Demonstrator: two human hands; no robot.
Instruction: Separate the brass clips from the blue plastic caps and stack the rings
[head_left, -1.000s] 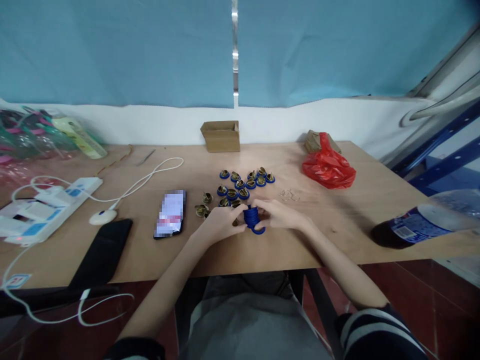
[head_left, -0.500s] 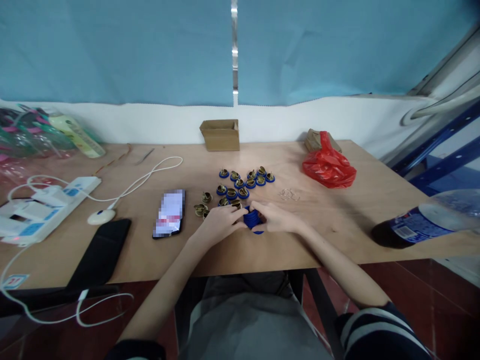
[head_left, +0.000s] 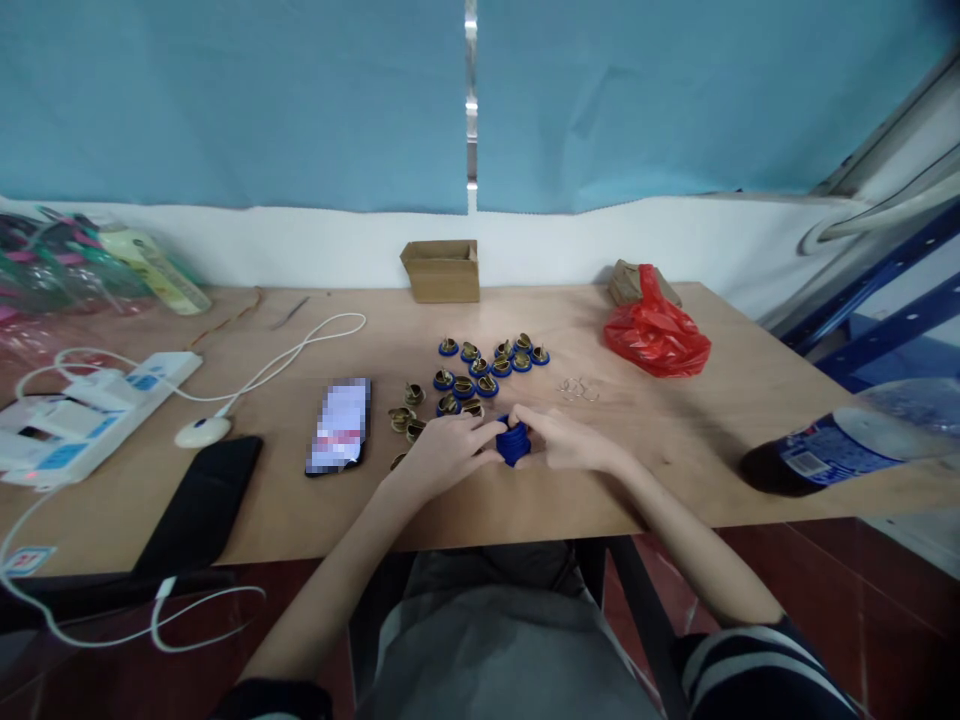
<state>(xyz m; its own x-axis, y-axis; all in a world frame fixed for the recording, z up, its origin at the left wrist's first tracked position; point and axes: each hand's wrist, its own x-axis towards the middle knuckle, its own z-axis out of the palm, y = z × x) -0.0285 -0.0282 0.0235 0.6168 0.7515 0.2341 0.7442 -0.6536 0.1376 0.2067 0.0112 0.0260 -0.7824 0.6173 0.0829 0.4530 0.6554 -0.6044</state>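
Between my hands stands a stack of blue rings (head_left: 514, 443), close to the table's front edge. My left hand (head_left: 452, 450) pinches the stack from the left with thumb and fingertips. On the opposite side, the fingers of my right hand (head_left: 564, 440) curl round it; some fingertips are hidden. Just beyond lie several brass-coloured round pieces seated in blue rings (head_left: 486, 385), each with an upright part on top. Several similar brass-coloured pieces without blue rings (head_left: 400, 418) sit to their left, partly covered by my left hand.
Thin metal wire loops (head_left: 577, 389) lie right of the pieces. A phone (head_left: 339, 425), a black slab (head_left: 199, 510) and a white power strip (head_left: 105, 420) are leftward. An open cardboard box (head_left: 441, 273) stands behind, a red plastic bag (head_left: 656, 335) and dark drink bottle (head_left: 825, 450) rightward.
Both hands and the blue stack have shifted slightly to the right. The stack now looks more upright, and more brass-coloured pieces show beside my left hand.
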